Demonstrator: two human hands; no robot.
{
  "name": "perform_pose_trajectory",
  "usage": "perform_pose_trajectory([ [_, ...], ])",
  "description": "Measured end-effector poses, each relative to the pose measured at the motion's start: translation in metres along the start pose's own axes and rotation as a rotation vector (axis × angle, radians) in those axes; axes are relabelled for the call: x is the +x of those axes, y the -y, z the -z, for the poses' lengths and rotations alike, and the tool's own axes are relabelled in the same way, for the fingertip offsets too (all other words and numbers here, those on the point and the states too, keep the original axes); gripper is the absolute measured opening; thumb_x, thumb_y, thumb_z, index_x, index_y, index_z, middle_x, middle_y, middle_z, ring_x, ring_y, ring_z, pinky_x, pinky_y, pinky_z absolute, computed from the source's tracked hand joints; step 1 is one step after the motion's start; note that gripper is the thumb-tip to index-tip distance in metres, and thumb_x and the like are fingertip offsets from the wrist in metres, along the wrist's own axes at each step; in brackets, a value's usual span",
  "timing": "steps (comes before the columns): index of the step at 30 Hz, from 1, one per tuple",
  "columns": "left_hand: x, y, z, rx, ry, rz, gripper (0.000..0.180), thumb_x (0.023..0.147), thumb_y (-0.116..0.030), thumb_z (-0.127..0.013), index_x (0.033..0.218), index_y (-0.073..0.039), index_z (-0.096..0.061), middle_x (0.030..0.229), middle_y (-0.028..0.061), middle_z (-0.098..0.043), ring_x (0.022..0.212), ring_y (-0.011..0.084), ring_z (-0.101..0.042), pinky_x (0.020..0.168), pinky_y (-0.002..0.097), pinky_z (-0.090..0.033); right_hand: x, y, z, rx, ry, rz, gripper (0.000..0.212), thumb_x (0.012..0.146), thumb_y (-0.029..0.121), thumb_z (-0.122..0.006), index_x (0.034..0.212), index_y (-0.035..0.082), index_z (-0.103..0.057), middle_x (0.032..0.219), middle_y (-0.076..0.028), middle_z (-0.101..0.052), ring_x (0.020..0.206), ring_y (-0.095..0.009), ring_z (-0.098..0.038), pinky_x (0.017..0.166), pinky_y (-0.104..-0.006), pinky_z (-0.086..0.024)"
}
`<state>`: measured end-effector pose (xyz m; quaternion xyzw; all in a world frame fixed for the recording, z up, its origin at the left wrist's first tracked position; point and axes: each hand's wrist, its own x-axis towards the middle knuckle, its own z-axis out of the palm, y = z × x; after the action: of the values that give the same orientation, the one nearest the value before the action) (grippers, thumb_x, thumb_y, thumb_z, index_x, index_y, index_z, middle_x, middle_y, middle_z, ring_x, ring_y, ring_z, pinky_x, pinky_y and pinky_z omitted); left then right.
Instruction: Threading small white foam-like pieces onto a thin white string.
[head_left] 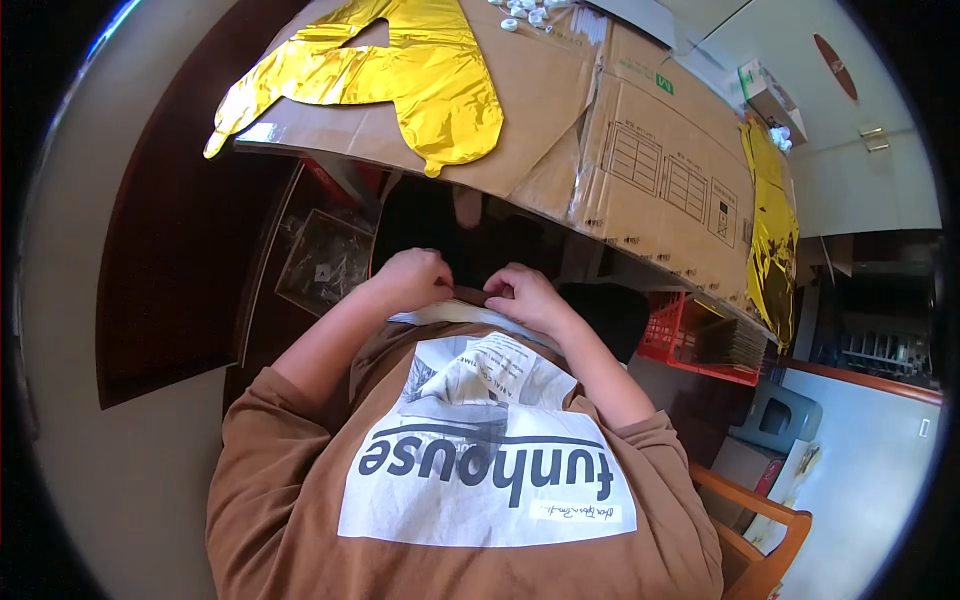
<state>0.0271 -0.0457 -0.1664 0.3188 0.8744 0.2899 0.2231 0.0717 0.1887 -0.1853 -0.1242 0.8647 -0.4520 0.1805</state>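
Both my hands are at the lower hem (470, 297) of my brown long-sleeved shirt (290, 510), over my lap. My left hand (416, 278) is closed, its fingers curled at the hem's left part; its fingertips are partly hidden. My right hand (527, 297) pinches the hem a little to the right, with thumb and fingers bent together. Between and below the hands runs a whitish strip (480, 314) along the shirt's edge. A white printed panel covers the shirt's front.
Flattened cardboard (540, 150) covers the table ahead. On it lie a gold foil letter balloon (440, 75), small white pieces (527, 14) and more gold foil (770, 220) at the right. Below are a red crate (690, 340), a clear container (325, 260) and a wooden chair arm (750, 500).
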Motion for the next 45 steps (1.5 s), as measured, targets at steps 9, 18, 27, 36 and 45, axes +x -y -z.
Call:
perform_pose_trajectory([
  [9,0.014,-0.005,-0.016,0.248,0.078,-0.155,0.014,0.07,-0.022,-0.068,0.078,-0.012,-0.072,0.079,0.0122,-0.064,0.079,0.0304,-0.063,0.074,0.0417,-0.049,0.007,-0.008,-0.001,-0.172,0.186,0.064,0.023,0.071,0.022,-0.069,0.089,0.008,-0.071,0.087,-0.016,-0.062,0.088,-0.031,-0.061,0.078,-0.039,-0.049],
  [18,0.023,0.001,0.005,-0.146,0.083,-0.105,0.012,0.074,-0.015,-0.067,0.08,-0.005,-0.07,0.079,0.0132,-0.065,0.075,0.0301,-0.063,0.068,0.0377,-0.05,0.007,-0.009,0.004,-0.056,0.201,0.045,0.029,0.075,0.027,-0.068,0.095,0.006,-0.071,0.091,-0.018,-0.064,0.09,-0.032,-0.062,0.08,-0.0383,-0.048],
  [27,0.013,-0.043,0.035,-0.253,0.04,-0.107,0.015,0.077,-0.013,-0.069,0.085,0.0,-0.068,0.079,0.0163,-0.067,0.072,0.028,-0.065,0.066,0.0354,-0.051,-0.001,0.046,0.034,0.184,-0.04,0.046,0.013,0.084,0.013,-0.066,0.09,0.003,-0.072,0.071,-0.007,-0.059,0.065,-0.013,-0.057,0.06,-0.0266,-0.045],
  [36,-0.012,-0.127,0.131,-0.187,-0.252,-0.484,0.006,0.079,-0.004,-0.065,0.082,0.001,-0.067,0.073,0.0134,-0.061,0.068,0.0307,-0.062,0.062,0.0363,-0.05,-0.018,0.126,0.041,1.298,0.152,0.182,0.054,0.095,0.031,-0.054,0.137,-0.001,-0.04,0.126,-0.014,-0.052,0.113,-0.017,-0.052,0.101,-0.0336,-0.038],
  [45,-0.034,-0.112,0.151,-0.736,0.295,-0.225,0.014,0.086,-0.008,-0.064,0.091,0.003,-0.069,0.079,0.0075,-0.068,0.073,0.0098,-0.063,0.066,0.0264,-0.049,-0.025,0.178,0.121,0.037,-0.202,0.497,0.015,0.093,0.015,-0.056,0.088,0.002,-0.061,0.074,-0.011,-0.057,0.068,-0.026,-0.06,0.062,-0.0325,-0.047],
])
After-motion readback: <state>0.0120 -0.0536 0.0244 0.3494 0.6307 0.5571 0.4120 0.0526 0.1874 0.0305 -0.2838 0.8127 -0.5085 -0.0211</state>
